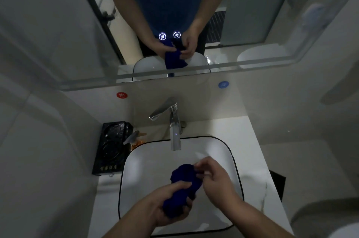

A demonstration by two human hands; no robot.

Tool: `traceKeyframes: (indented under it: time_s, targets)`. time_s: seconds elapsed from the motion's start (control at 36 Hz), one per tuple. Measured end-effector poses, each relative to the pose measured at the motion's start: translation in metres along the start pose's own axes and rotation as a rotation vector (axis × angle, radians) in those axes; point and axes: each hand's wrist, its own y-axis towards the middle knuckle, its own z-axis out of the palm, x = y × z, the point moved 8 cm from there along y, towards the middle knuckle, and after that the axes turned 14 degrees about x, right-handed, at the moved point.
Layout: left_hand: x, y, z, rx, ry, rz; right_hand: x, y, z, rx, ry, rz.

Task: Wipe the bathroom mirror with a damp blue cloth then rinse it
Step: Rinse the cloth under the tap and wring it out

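Now both hands, left hand (167, 202) and right hand (215, 177), curled around blue cloth (184, 177).

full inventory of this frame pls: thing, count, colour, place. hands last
blue cloth: 1, dark blue, bunched over the sink
sink: 1, white with dark rim, on the counter
faucet: 1, chrome, behind the sink, spout over the basin
mirror: 1, on the wall above the faucet
lit touch icons: 2, white, low on the mirror
round stickers: 2, one red at left, one blue at right, wall under the mirror
black tray: 1, black, left of the sink
pump bottle: 1, orange with grey pump, between tray and sink
left hand: 1, grips the cloth's near end
right hand: 1, pinches the cloth's far end
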Motion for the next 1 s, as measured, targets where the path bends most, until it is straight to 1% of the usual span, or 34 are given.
traceKeyframes:
  time_s: [0.03, 0.06, 0.08, 0.11, 0.14, 0.19, 0.28, 0.31, 0.33, 0.39, 0.47, 0.56, 0.61, 0.64, 0.72, 0.81, 0.89, 0.97, 1.0]
  targets:
    - [0.0, -0.001, -0.001, -0.006, 0.008, -0.011, 0.015, -0.002, 0.0, 0.06, -0.309, -0.1]
    - [0.0, -0.003, -0.001, -0.008, 0.007, -0.017, 0.019, -0.001, 0.007, 0.187, -0.6, -0.167]
    - [-0.001, -0.005, -0.002, -0.012, 0.008, -0.025, 0.015, -0.002, 0.018, 0.346, -0.849, -0.161]
    - [-0.001, -0.008, -0.003, -0.02, 0.018, -0.046, 0.002, -0.003, 0.025, 0.49, -1.031, -0.109]
    - [-0.001, -0.011, -0.004, -0.028, 0.04, -0.078, -0.005, -0.004, 0.029, 0.577, -1.131, -0.073]
    - [0.0, -0.017, -0.002, -0.038, 0.125, -0.164, -0.007, -0.001, 0.036, 0.628, -1.239, -0.098]
    - [-0.004, -0.02, 0.008, -0.032, 0.425, -0.286, 0.008, 0.007, 0.044, 0.592, -1.389, -0.322]
    - [-0.008, -0.021, 0.01, -0.039, 0.517, -0.298, 0.01, 0.011, 0.047, 0.602, -1.416, -0.376]
    - [-0.012, -0.021, 0.012, -0.066, 0.591, -0.294, 0.011, 0.014, 0.047, 0.628, -1.413, -0.386]
    - [-0.018, -0.023, 0.015, -0.12, 0.673, -0.285, 0.01, 0.018, 0.043, 0.702, -1.372, -0.345]
    - [-0.021, -0.024, 0.02, -0.139, 0.742, -0.282, 0.008, 0.02, 0.037, 0.768, -1.333, -0.309]
    - [-0.017, -0.021, 0.012, -0.134, 0.751, -0.309, 0.011, 0.016, 0.037, 0.785, -1.304, -0.297]
    - [-0.014, -0.019, 0.011, -0.158, 0.742, -0.32, 0.008, 0.015, 0.041, 0.798, -1.334, -0.296]
    - [-0.013, -0.017, 0.012, -0.178, 0.777, -0.315, 0.007, 0.015, 0.044, 0.807, -1.357, -0.3]
    - [-0.014, -0.008, 0.013, -0.266, 0.969, -0.307, 0.002, 0.015, 0.052, 0.831, -1.392, -0.288]
    - [-0.018, -0.003, 0.013, -0.39, 1.127, -0.318, 0.0, 0.017, 0.054, 0.843, -1.427, -0.217]
    - [-0.028, 0.002, 0.022, -0.482, 1.425, -0.326, -0.002, 0.023, 0.054, 0.819, -1.476, -0.147]
    - [-0.038, 0.015, 0.021, -0.545, 1.525, -0.272, -0.002, 0.032, 0.055, 0.8, -1.474, -0.054]
    - [-0.038, 0.016, 0.022, -0.552, 1.557, -0.283, -0.003, 0.035, 0.055, 0.798, -1.468, -0.024]
